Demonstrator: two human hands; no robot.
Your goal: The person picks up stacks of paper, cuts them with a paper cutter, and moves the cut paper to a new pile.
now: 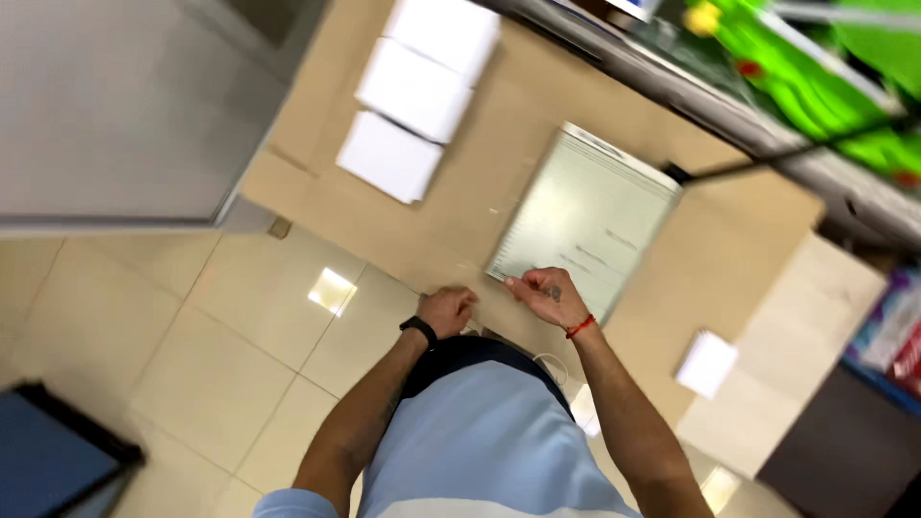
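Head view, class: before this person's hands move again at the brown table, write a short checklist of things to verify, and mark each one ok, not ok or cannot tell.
1. Right hand at the near corner of the pale printed board: ok.
2. Right fingers pinching that corner firmly: cannot tell, blurred.
3. Left hand closed at the table edge, beside the board: ok.
4. Anything held in the left hand: cannot tell.
5. White stacks apart from the board: ok.
6. Small white pad away from both hands: ok.

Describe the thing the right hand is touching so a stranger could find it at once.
Start at the tan cardboard-covered worktable. Near its front edge lies a large pale green rectangular printed sheet, with the right hand pinching its near corner. Unlike the three plain white paper stacks further back, it is bigger, greenish and faintly lined.
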